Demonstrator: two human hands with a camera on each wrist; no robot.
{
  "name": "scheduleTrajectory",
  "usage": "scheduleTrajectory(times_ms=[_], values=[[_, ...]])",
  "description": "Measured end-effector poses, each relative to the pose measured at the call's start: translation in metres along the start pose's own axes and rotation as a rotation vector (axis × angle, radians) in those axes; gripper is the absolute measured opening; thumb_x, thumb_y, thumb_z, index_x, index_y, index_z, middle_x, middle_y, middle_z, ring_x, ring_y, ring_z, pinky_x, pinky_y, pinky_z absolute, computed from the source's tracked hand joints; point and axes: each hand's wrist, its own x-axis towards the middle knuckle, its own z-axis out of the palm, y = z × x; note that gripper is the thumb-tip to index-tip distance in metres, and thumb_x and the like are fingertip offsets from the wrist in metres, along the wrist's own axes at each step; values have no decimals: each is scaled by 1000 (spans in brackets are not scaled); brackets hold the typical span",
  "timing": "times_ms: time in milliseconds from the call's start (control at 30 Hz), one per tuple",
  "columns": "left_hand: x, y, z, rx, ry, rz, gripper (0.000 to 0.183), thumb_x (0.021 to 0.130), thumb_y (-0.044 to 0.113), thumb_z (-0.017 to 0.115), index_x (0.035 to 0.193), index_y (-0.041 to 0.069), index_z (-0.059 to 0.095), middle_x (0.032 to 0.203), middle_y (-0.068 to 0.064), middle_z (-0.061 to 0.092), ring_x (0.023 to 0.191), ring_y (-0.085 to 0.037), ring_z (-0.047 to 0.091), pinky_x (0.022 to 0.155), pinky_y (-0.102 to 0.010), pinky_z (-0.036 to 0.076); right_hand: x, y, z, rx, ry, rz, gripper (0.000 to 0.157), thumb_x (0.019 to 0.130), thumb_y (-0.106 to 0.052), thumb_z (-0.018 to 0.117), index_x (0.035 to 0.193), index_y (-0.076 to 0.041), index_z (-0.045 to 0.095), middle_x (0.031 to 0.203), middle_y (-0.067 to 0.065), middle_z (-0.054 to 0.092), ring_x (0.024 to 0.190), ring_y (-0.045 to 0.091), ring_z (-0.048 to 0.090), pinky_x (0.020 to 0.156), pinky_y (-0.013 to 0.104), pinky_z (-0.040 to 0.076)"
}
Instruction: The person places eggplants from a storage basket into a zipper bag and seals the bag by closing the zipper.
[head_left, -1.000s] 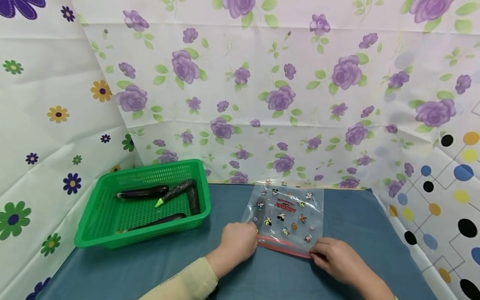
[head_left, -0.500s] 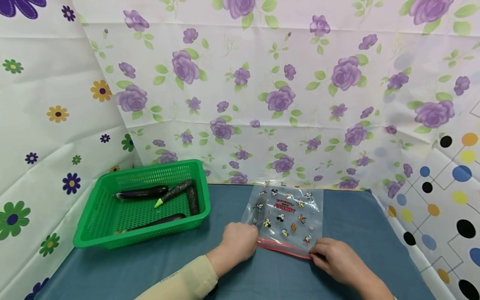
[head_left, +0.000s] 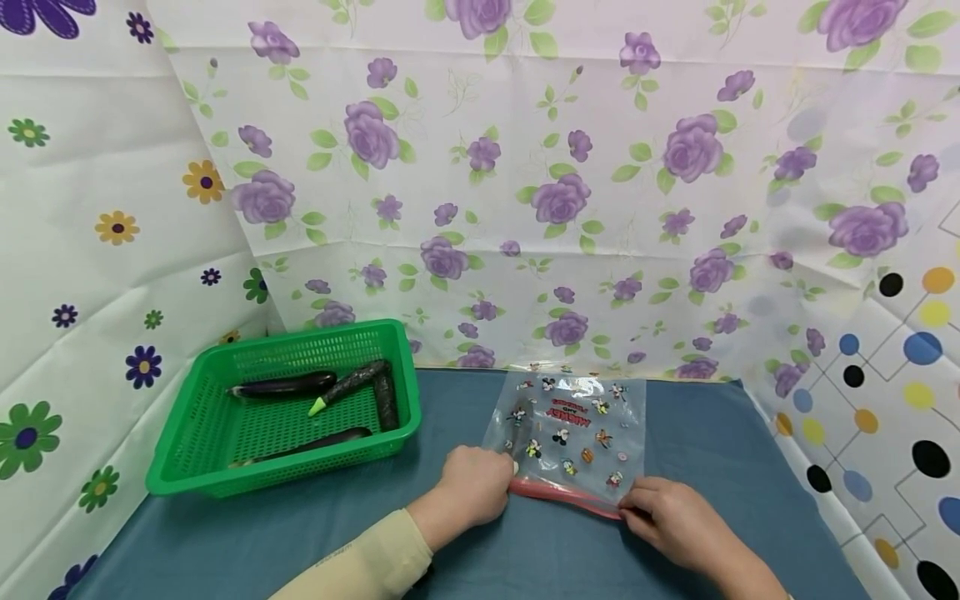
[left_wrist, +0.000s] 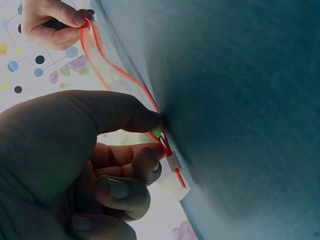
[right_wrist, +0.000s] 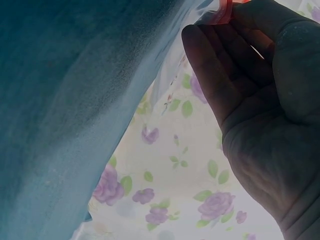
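Observation:
A clear zip bag (head_left: 592,429) with cartoon prints lies on the blue cloth, its red zip edge (head_left: 555,492) towards me. My left hand (head_left: 472,487) pinches the left end of that edge. In the left wrist view the two red strips part between the hands and meet near a whitish slider (left_wrist: 173,162), beside my left thumb and fingers. My right hand (head_left: 671,521) pinches the bag's right front corner between thumb and fingers. Inside the bag, along its left side, a dark elongated shape (head_left: 521,421) shows through; my left hand hides its near end.
A green plastic basket (head_left: 217,479) stands at the left. In it lie two eggplants (head_left: 288,384) and two dark, rough-skinned cucumber-like vegetables (head_left: 386,400), one with a light green tip. Floral sheets (head_left: 480,208) rise behind and at both sides of the table.
My left hand has shifted very slightly left and down, and the left part of the red edge has moved with it and curves more. My right hand stays put.

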Motion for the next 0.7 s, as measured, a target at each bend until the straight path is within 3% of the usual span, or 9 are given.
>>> scheduleTrajectory(times_ms=[167,700], values=[[2,2,1,-5,-31,0,24,95,25,78,75,21,65,66,1,60,57,-21,59,48,-42,48,-1,1,1,-8,10,0,15,97,-12,86,98,-27,83,94,-22,67,82,-4,63,69,32,59],[-1,1,7,44,-24,10,28,98,34,78,77,21,65,63,3,55,52,-16,52,46,-39,45,-1,-3,0,-11,26,-11,16,96,-10,86,96,-26,83,92,-22,66,80,-4,61,66,31,58]])
